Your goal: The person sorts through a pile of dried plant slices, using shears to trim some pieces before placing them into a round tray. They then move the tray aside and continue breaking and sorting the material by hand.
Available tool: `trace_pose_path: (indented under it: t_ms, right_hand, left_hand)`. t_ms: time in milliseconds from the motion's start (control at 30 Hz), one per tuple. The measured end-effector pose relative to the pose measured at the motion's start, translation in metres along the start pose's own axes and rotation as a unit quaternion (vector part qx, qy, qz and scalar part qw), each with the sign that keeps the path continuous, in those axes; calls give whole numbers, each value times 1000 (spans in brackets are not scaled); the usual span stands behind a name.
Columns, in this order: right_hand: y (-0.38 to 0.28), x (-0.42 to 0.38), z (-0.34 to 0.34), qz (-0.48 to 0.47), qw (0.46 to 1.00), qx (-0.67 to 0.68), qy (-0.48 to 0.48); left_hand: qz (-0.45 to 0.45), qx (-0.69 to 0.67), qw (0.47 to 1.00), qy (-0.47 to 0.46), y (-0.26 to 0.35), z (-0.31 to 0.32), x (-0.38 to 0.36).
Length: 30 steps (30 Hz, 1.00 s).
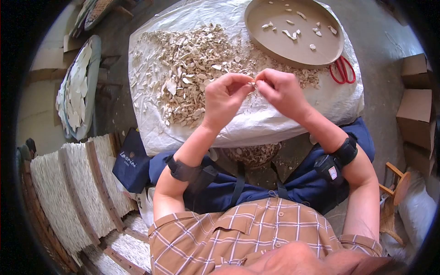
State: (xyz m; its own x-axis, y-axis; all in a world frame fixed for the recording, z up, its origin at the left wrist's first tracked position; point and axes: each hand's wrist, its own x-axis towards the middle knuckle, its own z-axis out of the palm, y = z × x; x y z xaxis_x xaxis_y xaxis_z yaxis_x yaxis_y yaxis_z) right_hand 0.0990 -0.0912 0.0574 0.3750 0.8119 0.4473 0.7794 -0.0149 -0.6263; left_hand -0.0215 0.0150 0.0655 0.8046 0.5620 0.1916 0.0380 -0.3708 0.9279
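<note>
Both my hands meet above the front part of a table covered with a white sheet [270, 120]. My left hand [225, 97] and my right hand [280, 91] pinch one small pale piece [252, 85] between their fingertips. Under and to the left of them spreads a heap of dried, pale flakes [188, 68]. Behind my right hand stands a round, shallow brown tray [302, 48] with several white pieces in it. Red-handled scissors [343, 71] lie at the tray's right, their blades hidden.
Below the table's front edge is a container of flakes [254, 153]. A dark blue bag [131, 160] stands at the left, near racks of pale strips [59, 192]. Further left is a round tray of white slices [75, 94]. Cardboard boxes [415, 112] and a wooden stool [402, 187] are at the right.
</note>
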Motion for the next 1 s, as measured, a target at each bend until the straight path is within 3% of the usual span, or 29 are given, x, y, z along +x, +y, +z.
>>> trace_pose_path:
  t_ms: [33,67,100,167,200,233,300,433,500,533,600,700,833,900,1000]
  right_hand:
    - [-2,4,-5,151,971,177,-51]
    - [-2,8,-8,293,887,344,-99]
    - [-1,8,-10,291,887,344,-101]
    - [4,7,-14,431,692,567,-116]
    - [12,5,-12,423,660,608,-131]
    - [13,5,-11,424,659,607,-131]
    - [12,7,-9,469,591,648,-107]
    - [8,6,-11,442,603,656,-106]
    - [9,5,-9,410,655,623,-121]
    - [8,5,-9,410,655,623,-121]
    - [7,3,-9,401,717,555,-132]
    - [4,3,-12,405,746,515,-122]
    - [12,3,-19,418,725,539,-95]
    - [18,3,-20,428,680,595,-3]
    - [23,1,-22,435,659,614,22]
  left_hand:
    - [-71,-128,989,7,1,-3,1]
    - [-138,-254,957,14,1,-7,2]
    - [-137,-253,957,17,0,-10,3]
    - [-182,-339,923,21,-6,-15,6]
    - [-195,-345,918,4,-11,-17,6]
    - [-196,-346,917,4,-12,-17,5]
    - [-215,-360,908,-3,-12,-14,5]
    - [-200,-346,917,-16,-18,-10,3]
    - [-180,-324,928,-17,-21,-8,4]
    - [-180,-324,929,-17,-21,-8,4]
    - [-177,-311,933,-26,-20,-7,4]
    - [-182,-285,941,-23,-19,-5,6]
    - [-204,-284,937,-25,-23,-1,8]
    - [-217,-285,933,-43,-30,5,9]
    - [-168,-231,957,-47,-35,25,12]
